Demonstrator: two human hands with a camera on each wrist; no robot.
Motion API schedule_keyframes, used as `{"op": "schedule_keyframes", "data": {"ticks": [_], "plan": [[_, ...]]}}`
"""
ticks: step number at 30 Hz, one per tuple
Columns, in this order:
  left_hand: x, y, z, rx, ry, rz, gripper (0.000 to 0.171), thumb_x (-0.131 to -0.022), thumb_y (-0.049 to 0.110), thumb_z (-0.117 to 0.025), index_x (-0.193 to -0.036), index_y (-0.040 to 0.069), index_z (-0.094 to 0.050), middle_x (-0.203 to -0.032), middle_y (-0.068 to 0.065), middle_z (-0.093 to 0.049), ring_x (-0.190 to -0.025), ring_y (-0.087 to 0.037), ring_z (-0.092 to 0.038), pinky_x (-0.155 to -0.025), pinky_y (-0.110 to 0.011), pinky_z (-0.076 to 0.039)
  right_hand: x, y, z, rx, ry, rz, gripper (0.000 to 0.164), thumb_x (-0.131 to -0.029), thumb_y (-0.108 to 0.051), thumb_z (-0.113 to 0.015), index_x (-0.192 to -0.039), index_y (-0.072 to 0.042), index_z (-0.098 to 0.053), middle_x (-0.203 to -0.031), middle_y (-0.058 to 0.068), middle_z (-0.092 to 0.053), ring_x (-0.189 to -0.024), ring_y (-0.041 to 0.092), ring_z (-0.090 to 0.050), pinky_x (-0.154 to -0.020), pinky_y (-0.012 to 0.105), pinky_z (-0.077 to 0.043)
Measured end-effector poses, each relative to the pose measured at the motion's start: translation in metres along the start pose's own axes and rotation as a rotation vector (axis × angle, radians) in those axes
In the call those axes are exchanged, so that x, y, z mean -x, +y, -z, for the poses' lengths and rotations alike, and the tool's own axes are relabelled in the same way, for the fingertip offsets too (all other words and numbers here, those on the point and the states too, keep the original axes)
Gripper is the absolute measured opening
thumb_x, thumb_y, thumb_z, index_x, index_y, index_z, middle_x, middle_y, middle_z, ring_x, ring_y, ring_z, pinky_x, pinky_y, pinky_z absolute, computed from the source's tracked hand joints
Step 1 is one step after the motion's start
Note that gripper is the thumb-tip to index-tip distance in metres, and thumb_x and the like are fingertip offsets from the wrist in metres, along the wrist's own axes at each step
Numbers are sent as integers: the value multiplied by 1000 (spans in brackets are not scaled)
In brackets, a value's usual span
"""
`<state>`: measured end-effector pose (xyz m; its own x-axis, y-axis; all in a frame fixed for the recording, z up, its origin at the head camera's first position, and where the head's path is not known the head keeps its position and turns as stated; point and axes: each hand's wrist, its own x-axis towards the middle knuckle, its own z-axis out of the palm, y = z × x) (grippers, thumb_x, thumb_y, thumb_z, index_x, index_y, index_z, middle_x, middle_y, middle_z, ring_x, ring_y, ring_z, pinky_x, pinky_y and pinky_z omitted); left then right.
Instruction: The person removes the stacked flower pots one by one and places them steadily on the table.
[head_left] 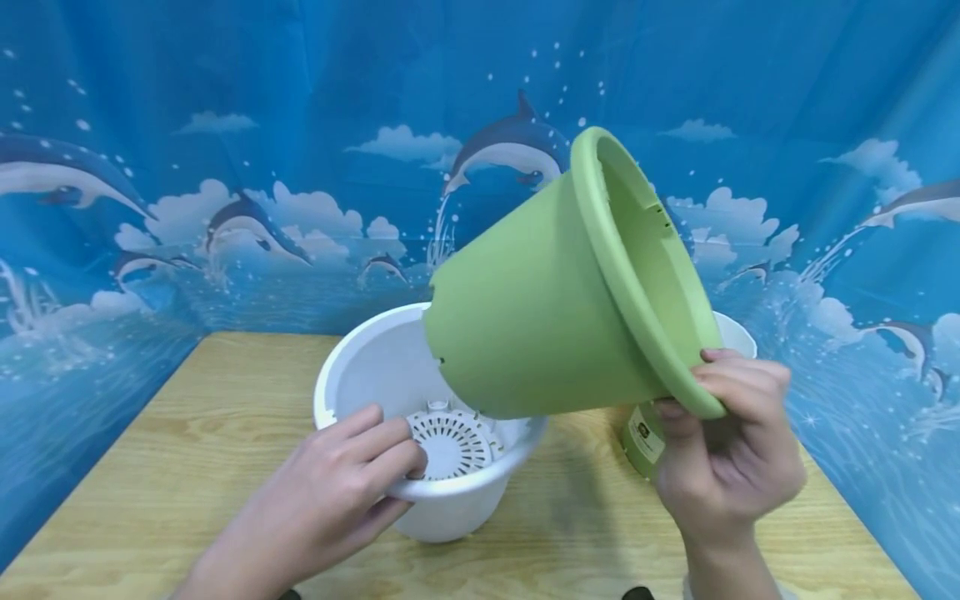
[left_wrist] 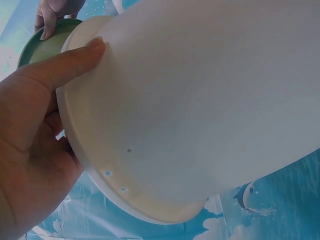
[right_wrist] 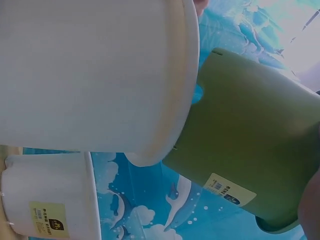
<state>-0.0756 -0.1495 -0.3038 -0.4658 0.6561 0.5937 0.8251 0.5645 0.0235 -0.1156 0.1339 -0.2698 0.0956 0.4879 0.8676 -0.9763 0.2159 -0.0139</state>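
My left hand point(head_left: 341, 479) grips the near-left rim of a white plastic flowerpot point(head_left: 453, 510), its thumb point(left_wrist: 82, 59) pressed along the outside wall. Slotted drainage holes point(head_left: 450, 446) show in that pot's floor. My right hand point(head_left: 731, 450) pinches the lower rim of a green flowerpot point(head_left: 532, 308) between thumb and fingers. This green pot is held tilted, its mouth toward the right and its base over the white pot's opening. A pale label point(right_wrist: 230, 190) shows on its side in the right wrist view.
Behind the right hand, part of another green pot point(head_left: 637, 446) with a label stands on the wooden table point(head_left: 187, 433), and a white rim point(head_left: 737, 335) shows above it. A labelled white pot point(right_wrist: 50, 195) appears low in the right wrist view. A dolphin-print curtain point(head_left: 300, 83) surrounds the table.
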Motion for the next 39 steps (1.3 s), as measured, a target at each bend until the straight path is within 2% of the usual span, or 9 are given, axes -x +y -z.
{"op": "schedule_keyframes", "data": {"ticks": [6, 10, 14, 19, 22, 30, 34, 39], "plan": [[-1, 3, 1, -38, -22, 42, 26, -77, 17, -83, -93, 20, -62, -93, 12, -58, -80, -8, -43, -67, -23, -47, -8, -2, 0, -2, 23, -10, 36, -70, -12, -88, -69, 10, -60, -69, 17, -63, -77, 21, -53, -86, 30, -45], [-2, 4, 0, -64, -8, 52, 27, -75, 16, -82, -89, 20, -59, -89, 11, -57, -77, -9, -43, -65, -24, -45, -8, -2, 2, -6, 10, -25, 35, -70, -11, -88, -71, 11, -61, -71, 18, -64, -82, 22, -53, -84, 27, -42], [-2, 3, 1, -93, 7, 65, 30, -73, 16, -85, -87, 20, -58, -87, 11, -57, -75, -9, -42, -63, -25, -44, -10, -2, 4, 20, -10, -37, 34, -71, -9, -87, -72, 12, -61, -72, 18, -63, -82, 22, -52, -82, 25, -40], [-3, 2, 4, -139, -18, 115, 30, -71, 19, -86, -86, 22, -61, -87, 13, -59, -76, -7, -42, -63, -24, -46, -14, -1, 6, 84, -30, -41, 33, -73, -11, -86, -72, 12, -62, -70, 16, -61, -80, 20, -52, -83, 25, -34], [-2, 1, 4, -178, -23, 150, 29, -71, 19, -86, -87, 22, -62, -87, 12, -59, -75, -8, -43, -62, -25, -46, -16, 0, 9, 143, -62, -47, 33, -74, -14, -86, -72, 11, -64, -68, 15, -63, -77, 17, -51, -84, 26, -29], [-3, -3, 4, -237, -2, 239, 25, -72, 16, -85, -86, 20, -64, -84, 11, -58, -71, -9, -43, -60, -26, -44, -18, 5, 21, 328, -203, -104, 27, -78, -15, -81, -77, 10, -69, -74, 10, -70, -78, 7, -52, -86, 26, -29], [-3, -6, 4, -254, -13, 287, 25, -72, 16, -86, -86, 19, -66, -84, 11, -60, -69, -10, -43, -60, -26, -43, -18, 8, 24, 359, -238, -105, 25, -79, -13, -80, -78, 10, -69, -75, 10, -71, -78, 6, -53, -87, 26, -30], [-2, -8, 3, -260, -13, 313, 24, -73, 16, -85, -86, 19, -66, -83, 11, -61, -68, -10, -42, -59, -25, -42, -18, 7, 23, 381, -298, -104, 24, -79, -14, -78, -78, 9, -70, -76, 13, -71, -81, 6, -54, -87, 26, -30]]}}
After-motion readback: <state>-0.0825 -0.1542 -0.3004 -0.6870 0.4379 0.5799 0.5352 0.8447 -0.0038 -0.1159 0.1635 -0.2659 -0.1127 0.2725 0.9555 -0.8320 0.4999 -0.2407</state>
